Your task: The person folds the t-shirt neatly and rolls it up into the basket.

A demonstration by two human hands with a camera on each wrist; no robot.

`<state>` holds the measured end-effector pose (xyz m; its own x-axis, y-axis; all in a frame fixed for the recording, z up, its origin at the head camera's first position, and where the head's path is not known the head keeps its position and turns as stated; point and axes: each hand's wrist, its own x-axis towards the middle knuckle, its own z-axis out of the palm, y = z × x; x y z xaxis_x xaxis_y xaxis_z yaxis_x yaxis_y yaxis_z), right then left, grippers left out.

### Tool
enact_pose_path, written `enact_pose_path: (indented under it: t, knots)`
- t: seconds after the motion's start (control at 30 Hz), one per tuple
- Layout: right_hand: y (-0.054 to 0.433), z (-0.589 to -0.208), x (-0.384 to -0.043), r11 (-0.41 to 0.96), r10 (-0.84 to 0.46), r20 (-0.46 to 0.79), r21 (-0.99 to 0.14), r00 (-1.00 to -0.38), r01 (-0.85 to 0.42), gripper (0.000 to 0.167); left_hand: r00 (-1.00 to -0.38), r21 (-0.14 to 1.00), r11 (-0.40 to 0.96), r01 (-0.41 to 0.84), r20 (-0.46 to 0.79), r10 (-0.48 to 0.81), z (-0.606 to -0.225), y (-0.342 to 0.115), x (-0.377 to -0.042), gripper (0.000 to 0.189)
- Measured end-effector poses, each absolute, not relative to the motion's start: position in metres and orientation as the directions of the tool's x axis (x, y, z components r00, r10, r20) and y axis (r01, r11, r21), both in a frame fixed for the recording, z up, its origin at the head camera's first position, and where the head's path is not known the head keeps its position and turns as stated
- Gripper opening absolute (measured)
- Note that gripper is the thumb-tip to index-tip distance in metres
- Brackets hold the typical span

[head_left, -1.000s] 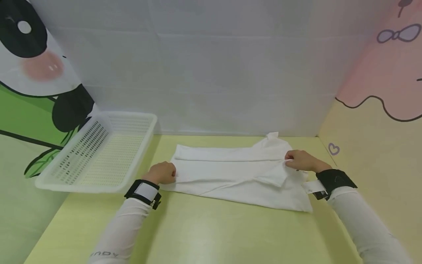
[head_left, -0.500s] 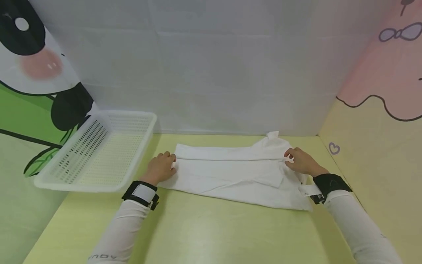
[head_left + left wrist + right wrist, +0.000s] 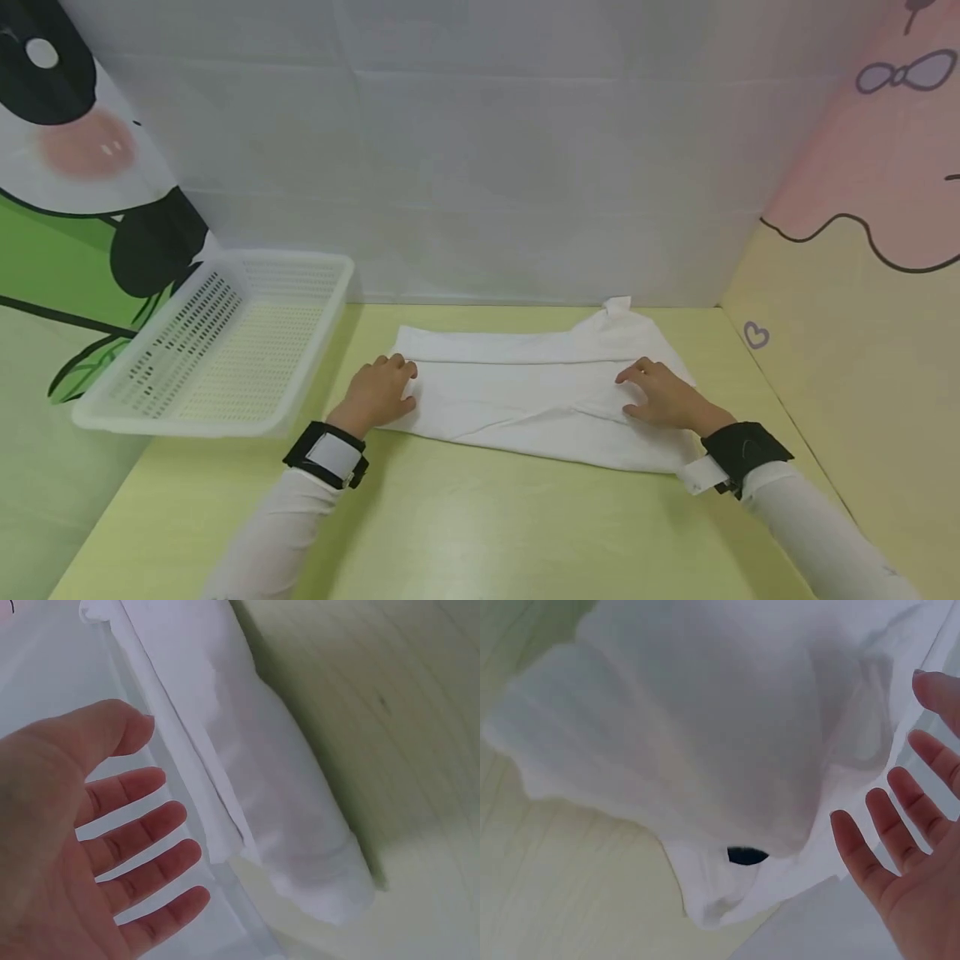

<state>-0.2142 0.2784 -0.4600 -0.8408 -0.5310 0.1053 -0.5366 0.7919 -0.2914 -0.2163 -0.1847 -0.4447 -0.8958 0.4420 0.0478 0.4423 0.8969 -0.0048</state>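
A white cloth garment (image 3: 517, 392) lies on the table, folded into a long strip with a crease along its length. Its right end is wider and looser. Over the left end hovers my left hand (image 3: 375, 396), fingers spread and relaxed; the left wrist view shows the hand (image 3: 112, 840) holding nothing, beside the garment's folded edge (image 3: 225, 735). My right hand (image 3: 663, 398) is above the right part, thumb and fingers apart. In the right wrist view that hand (image 3: 907, 840) holds nothing near the rumpled fabric (image 3: 697, 742), where a small black patch (image 3: 748, 856) shows.
A white perforated plastic basket (image 3: 232, 350) stands at the left of the yellow-green table (image 3: 450, 525). Behind is a grey wall (image 3: 480, 183). A panel with cartoon prints (image 3: 862, 350) borders the right side, and another rises at the left.
Both hands have let go of the garment and loosened their fingers. My right hand has moved left and slightly nearer; my left hand has shifted slightly right. The garment stays almost in place.
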Motion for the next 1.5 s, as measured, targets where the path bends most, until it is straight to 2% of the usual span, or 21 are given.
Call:
enact_pose_path:
  t: [0.3,0.4,0.6,0.8,1.03,1.3,1.5]
  knots:
    - [0.261,-0.471,-0.208,0.778,-0.591,0.028,-0.245,-0.806,-0.579,0.033,-0.874,-0.005,0.874,0.485,0.004,0.485,-0.456,-0.172,-0.209,0.034]
    - [0.259,-0.474,-0.21,0.781,-0.599,-0.001,-0.224,-0.801,-0.583,0.027,-0.876,0.018,0.876,0.482,-0.015,0.482,-0.459,-0.17,-0.208,0.032]
    - [0.256,-0.473,-0.216,0.741,-0.656,0.018,-0.174,-0.755,-0.648,0.014,-0.892,0.065,0.894,0.443,-0.069,0.447,-0.464,-0.17,-0.206,0.033]
    - [0.252,-0.462,-0.222,0.752,-0.647,-0.015,-0.175,-0.762,-0.635,0.014,-0.895,0.086,0.897,0.434,-0.076,0.44,-0.465,-0.17,-0.206,0.035]
    - [0.245,-0.442,-0.239,0.738,-0.664,0.082,-0.084,-0.743,-0.669,0.016,-0.898,0.102,0.9,0.424,-0.087,0.432,-0.464,-0.17,-0.205,0.034]
    - [0.239,-0.42,-0.26,0.806,-0.577,0.136,-0.063,-0.806,-0.588,0.017,-0.898,0.114,0.899,0.422,-0.082,0.432,-0.466,-0.169,-0.206,0.033]
    - [0.241,-0.412,-0.261,0.835,-0.531,0.148,-0.081,-0.835,-0.545,0.019,-0.897,0.101,0.899,0.426,-0.083,0.434,-0.467,-0.17,-0.206,0.034]
